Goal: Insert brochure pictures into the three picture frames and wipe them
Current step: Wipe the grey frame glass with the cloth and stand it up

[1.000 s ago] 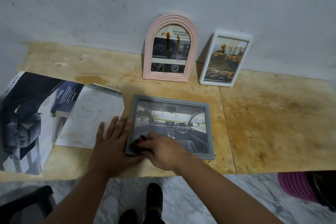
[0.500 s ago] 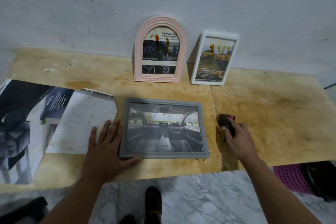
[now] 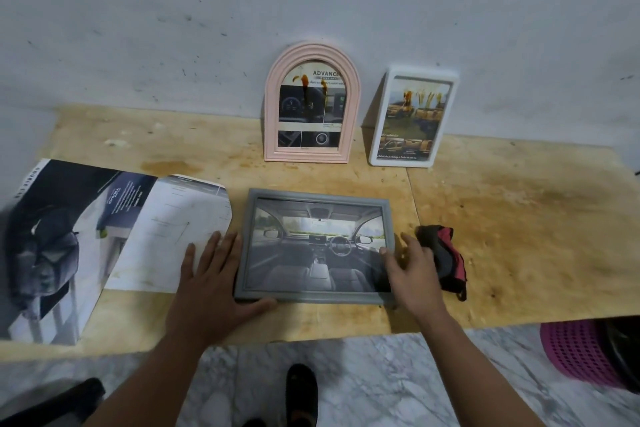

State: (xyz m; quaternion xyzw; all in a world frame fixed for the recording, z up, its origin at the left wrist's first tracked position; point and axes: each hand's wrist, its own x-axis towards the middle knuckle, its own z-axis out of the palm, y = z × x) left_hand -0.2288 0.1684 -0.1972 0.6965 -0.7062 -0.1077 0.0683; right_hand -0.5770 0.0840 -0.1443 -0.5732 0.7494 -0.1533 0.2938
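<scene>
Lying between both hands' flat, spread fingers (image 3: pixel 221 246): grey frame (image 3: pixel 313 296) on table (image 3: pixel 519 218).

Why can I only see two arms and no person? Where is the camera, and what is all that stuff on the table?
The camera sits on the person's head, looking down, so you see only their arms. The left hand rests flat beside the grey picture frame, which lies on the wooden table with a car photo inside. The right hand touches the frame's right edge; neither hand holds anything. A black-and-red cloth lies next to it. A pink arched frame and a white frame lean on the wall. An open brochure lies on the left.
</scene>
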